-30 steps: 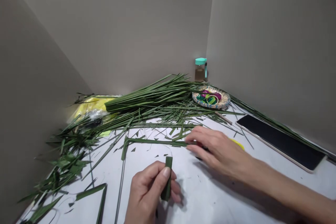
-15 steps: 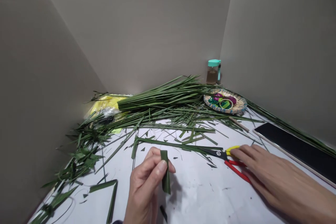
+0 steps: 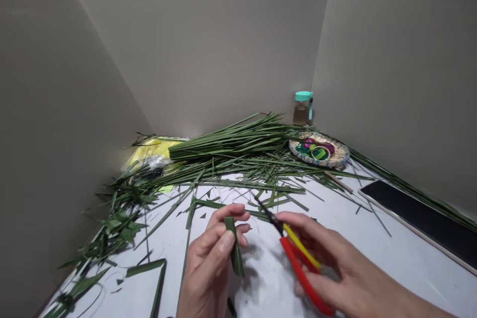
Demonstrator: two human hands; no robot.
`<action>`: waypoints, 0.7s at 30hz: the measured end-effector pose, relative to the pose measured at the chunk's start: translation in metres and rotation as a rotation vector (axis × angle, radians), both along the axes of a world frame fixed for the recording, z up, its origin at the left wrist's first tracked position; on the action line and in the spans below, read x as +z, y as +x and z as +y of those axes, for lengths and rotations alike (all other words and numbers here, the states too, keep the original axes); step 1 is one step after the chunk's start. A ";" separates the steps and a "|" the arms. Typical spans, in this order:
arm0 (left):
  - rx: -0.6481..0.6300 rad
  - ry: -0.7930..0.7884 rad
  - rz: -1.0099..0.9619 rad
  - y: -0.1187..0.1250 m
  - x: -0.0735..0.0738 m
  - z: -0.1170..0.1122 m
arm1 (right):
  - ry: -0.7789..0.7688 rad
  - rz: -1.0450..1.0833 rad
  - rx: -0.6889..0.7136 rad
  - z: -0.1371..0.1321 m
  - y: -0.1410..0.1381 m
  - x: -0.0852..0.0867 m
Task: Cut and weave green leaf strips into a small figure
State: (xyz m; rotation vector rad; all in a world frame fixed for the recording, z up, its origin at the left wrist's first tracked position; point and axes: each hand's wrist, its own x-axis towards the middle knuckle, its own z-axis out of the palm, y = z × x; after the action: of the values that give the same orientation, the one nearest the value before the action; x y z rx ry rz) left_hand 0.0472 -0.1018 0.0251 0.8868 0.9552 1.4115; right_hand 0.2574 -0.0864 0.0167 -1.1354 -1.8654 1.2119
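Between the thumb and fingers of my left hand (image 3: pixel 210 253) is a short folded strip of green leaf (image 3: pixel 234 251), its lower end pointing down over the table. My right hand (image 3: pixel 328 253) grips a pair of scissors (image 3: pixel 298 253) with red and yellow handles. Their dark blades point up and left, beyond my left fingertips and apart from the held strip. Behind both hands a long bent leaf strip (image 3: pixel 208 203) lies on the white tabletop, partly covered by my left fingers. Another bent leaf strip (image 3: pixel 161 283) rests left of my left hand.
A thick bundle of long leaves (image 3: pixel 231 136) lies at the back. Beside it are a woven tray (image 3: pixel 339 159) with coloured pieces and a jar (image 3: pixel 301 109) with a turquoise lid. A tablet-like dark device (image 3: pixel 421 223) lies at right. Leaf scraps (image 3: pixel 122 226) pile up at left.
My right hand has picked up the scissors from the table and brought them left, toward my left hand. My left hand still holds the leaf strip, nearly in place. The view has tilted slightly upward.
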 end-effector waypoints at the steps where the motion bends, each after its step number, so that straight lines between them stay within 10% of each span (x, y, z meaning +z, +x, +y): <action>1: 0.001 0.001 -0.008 0.000 0.000 0.000 | 0.002 -0.023 0.001 0.002 -0.008 0.001; 21: -0.008 0.025 0.151 0.003 -0.008 -0.007 | 0.487 -0.098 0.159 0.003 -0.030 -0.030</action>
State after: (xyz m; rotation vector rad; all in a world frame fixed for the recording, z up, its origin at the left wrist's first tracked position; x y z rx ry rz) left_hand 0.0505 -0.1087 0.0171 1.0261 1.0480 1.3674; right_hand 0.2271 -0.0839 -0.0137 -0.7996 -2.1991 0.7248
